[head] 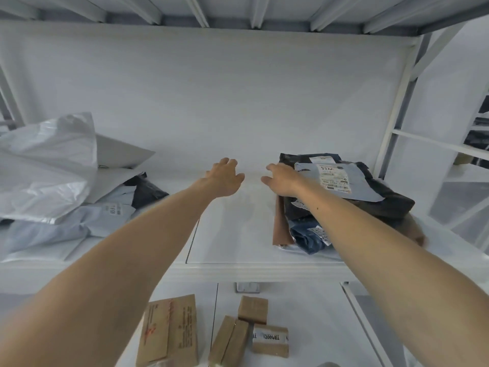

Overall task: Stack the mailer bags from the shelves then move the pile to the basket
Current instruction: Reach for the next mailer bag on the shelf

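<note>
I'm seeing the loose mailer bags [60, 181] heaped well to the left of my left hand [225, 178], which is hovering with fingers spread, gripping nothing. Just beside it, my right hand [281, 181] is also relaxed and empty, reaching at the edge of the stacked pile [370, 186] lying to its right. I'm judging stacking as the step in hand: next I'm needing to reach left, pinch a slippery bag and carry it onto the pile. No basket is showing.

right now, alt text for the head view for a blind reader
Two arms reach over a white shelf: the left hand hovers open, the right hand open at the left edge of a pile of mailer bags. A loose heap of pale mailers lies at left; brown boxes sit below.
</note>
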